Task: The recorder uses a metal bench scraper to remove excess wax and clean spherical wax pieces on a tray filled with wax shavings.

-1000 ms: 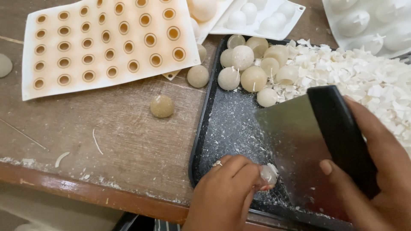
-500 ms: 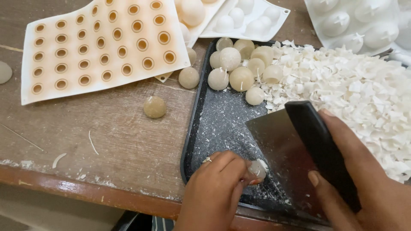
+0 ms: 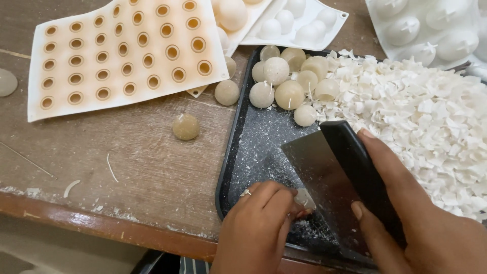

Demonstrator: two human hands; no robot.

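My left hand (image 3: 258, 228) pinches a small pale wax ball (image 3: 304, 198) against the floor of a black tray (image 3: 238, 152). My right hand (image 3: 421, 223) grips a flat metal scraper (image 3: 319, 172) by its black handle (image 3: 355, 167), the blade set against the ball. A heap of white wax shavings (image 3: 416, 116) fills the tray's right side. Several cream and tan wax balls (image 3: 289, 81) are clustered at the tray's far left corner.
A cream silicone mould with rows of round holes (image 3: 122, 56) lies on the wooden table (image 3: 101, 167). Two loose tan balls (image 3: 185, 127) rest on the wood beside the tray. White sphere moulds (image 3: 436, 30) sit at the back. The table's front edge is near.
The view has shifted slightly. My right hand has drawn the scraper nearer to the ball in my left fingers, which stay low at the tray's front.
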